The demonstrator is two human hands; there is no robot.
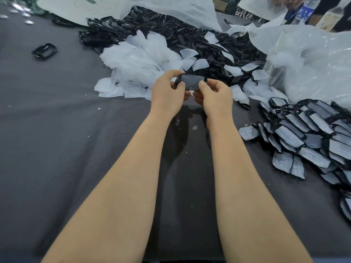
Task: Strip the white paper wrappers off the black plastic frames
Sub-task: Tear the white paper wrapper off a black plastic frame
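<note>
Left hand point(167, 93) and right hand point(216, 97) pinch one frame point(191, 81) — seemingly wrapped, ends hidden.

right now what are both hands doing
Left hand: pinching the wrapped frame.
Right hand: pinching the same frame.

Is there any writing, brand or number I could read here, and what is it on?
No text here is readable.
Blue label on the water bottle: white marks, too blurred to read.
Pale label on the second bottle: too blurred.
The black-and-white strip at the back: letter-like shapes, unreadable.
</note>
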